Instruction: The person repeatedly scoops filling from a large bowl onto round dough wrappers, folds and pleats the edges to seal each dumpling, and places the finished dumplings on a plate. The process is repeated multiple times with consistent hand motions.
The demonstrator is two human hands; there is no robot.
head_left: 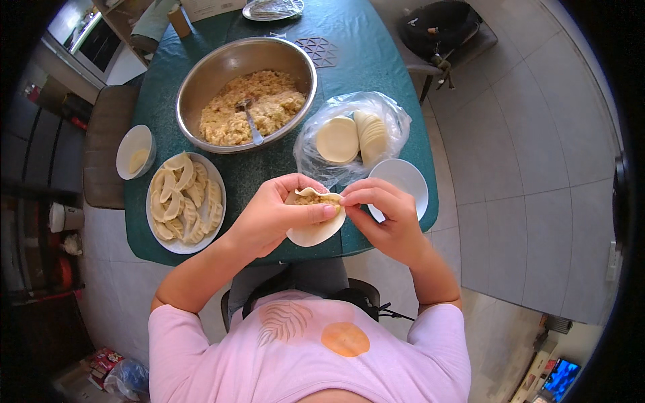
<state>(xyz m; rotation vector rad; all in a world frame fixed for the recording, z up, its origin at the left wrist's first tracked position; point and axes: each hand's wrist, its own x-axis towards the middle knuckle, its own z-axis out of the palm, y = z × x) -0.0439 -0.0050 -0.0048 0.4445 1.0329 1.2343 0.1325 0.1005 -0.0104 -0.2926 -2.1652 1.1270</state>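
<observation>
Now, over the near edge of the table (pixel 245 173), the dough wrapper (pixel 314 234) is cradled by the left hand (pixel 282 203), with its right rim pinched by the right hand (pixel 388 216). A pale, round, unsealed disc is seen, its filling (pixel 310 197) running left to right.

Got one steel bowl (pixel 225 66), one spoon (pixel 252 126), two white bowls (pixel 136 152) (pixel 404 180) by the tabletop's (pixel 363 40) side edges, two plates (pixel 173 246) (pixel 248 13), one wrapper bag (pixel 310 168), plus one filled wrapper (pixel 312 234).
</observation>
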